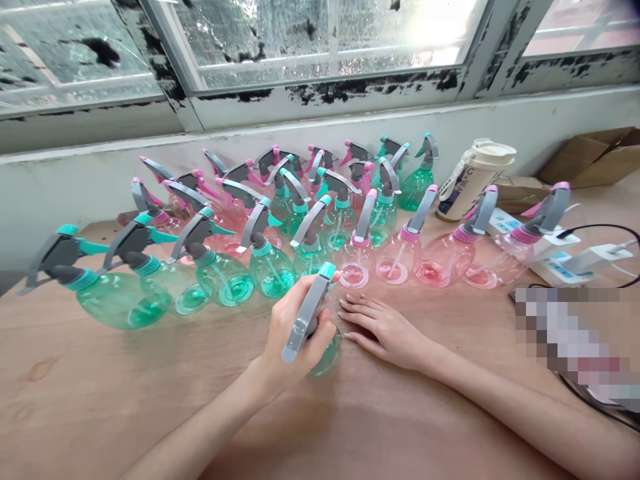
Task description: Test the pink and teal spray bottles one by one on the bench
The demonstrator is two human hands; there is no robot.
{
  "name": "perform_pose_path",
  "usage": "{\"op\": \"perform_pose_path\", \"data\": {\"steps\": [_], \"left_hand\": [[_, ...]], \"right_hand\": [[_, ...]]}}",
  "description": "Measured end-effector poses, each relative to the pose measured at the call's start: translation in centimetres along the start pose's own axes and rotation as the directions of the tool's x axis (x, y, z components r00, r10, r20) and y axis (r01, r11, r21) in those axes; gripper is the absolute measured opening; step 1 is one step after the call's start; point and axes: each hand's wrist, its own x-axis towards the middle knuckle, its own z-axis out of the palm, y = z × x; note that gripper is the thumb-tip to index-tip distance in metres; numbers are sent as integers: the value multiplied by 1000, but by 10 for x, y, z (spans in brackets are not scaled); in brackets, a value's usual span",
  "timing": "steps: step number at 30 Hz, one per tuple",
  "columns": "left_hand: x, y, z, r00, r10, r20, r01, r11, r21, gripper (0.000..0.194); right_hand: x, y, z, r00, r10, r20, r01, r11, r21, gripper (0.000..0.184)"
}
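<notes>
My left hand point(295, 333) is wrapped round the neck of a green spray bottle point(327, 357) with a grey and teal trigger head. Its clear green body shows below my fingers, close to the table. To the right of it, my right hand point(387, 330) lies palm down on the table, fingers spread and holding nothing. Just beyond my hands stands a front row of spray bottles, green ones point(273, 270) on the left and pink ones point(395, 257) on the right. More green and pink bottles crowd behind them, partly hidden.
A lidded cup point(475, 180) stands at the back right, near a brown paper bag point(593, 157). White power strips point(557, 267) with plugs and cables lie at the right. Below them is a blurred-out device point(585, 347). A window ledge point(310, 127) runs behind the table point(125, 400).
</notes>
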Motion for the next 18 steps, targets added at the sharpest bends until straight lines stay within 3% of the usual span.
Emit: {"op": "perform_pose_path", "data": {"steps": [10, 18], "left_hand": [[2, 2, -2, 998, -44, 41, 45, 998, -40, 25], [3, 3, 0, 997, -70, -14, 69, 996, -64, 10]], "right_hand": [[0, 0, 0, 1000, -3, -12, 3, 1000, 6, 37], [1, -1, 0, 1000, 0, -13, 0, 1000, 3, 35]]}}
